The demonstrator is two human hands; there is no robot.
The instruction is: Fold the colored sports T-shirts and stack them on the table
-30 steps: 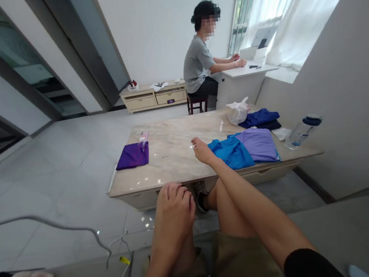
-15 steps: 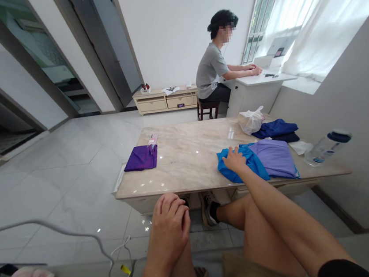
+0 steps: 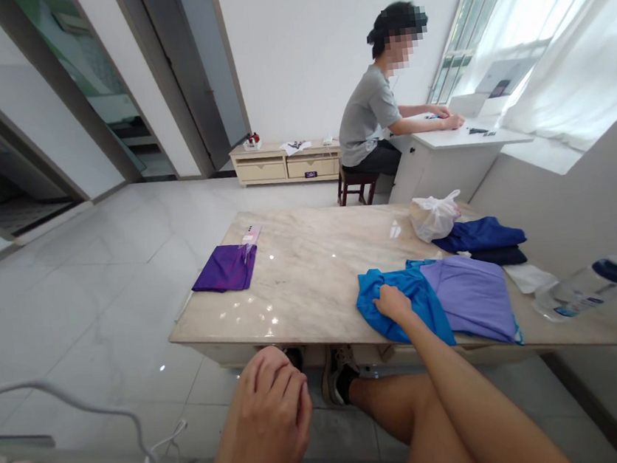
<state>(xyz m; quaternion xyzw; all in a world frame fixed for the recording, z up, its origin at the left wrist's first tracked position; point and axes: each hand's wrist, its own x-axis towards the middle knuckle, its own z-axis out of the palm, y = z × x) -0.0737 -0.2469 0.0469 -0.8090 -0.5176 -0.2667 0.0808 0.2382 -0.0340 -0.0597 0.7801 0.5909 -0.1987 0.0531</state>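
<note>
My right hand (image 3: pixel 393 303) is on a bright blue cloth (image 3: pixel 415 316), its fingers curled in and closed on the fabric near its left side. Against the blue cloth's right side lies a folded lilac cloth (image 3: pixel 472 294), which has a strip of blue showing at its edge. My left hand (image 3: pixel 276 406) is draped over my left knee, holding no object. Its fingers lie side by side over the kneecap. At the far left of the marble-topped table (image 3: pixel 301 262) lies a folded purple cloth (image 3: pixel 226 268), with a pink phone (image 3: pixel 252 234) touching its top edge.
A white plastic bag (image 3: pixel 434 215), dark blue folded cloth (image 3: pixel 481 232) and a clear bottle (image 3: pixel 588 292) stand on the table's right side. Beyond it, a person (image 3: pixel 367 113) sits at a white desk (image 3: pixel 454 137). A low cabinet (image 3: pixel 262 168) lines the wall.
My right hand's fingers have gone from spread on the blue cloth to curled into it. The view has shifted slightly. My left hand stays on the knee.
</note>
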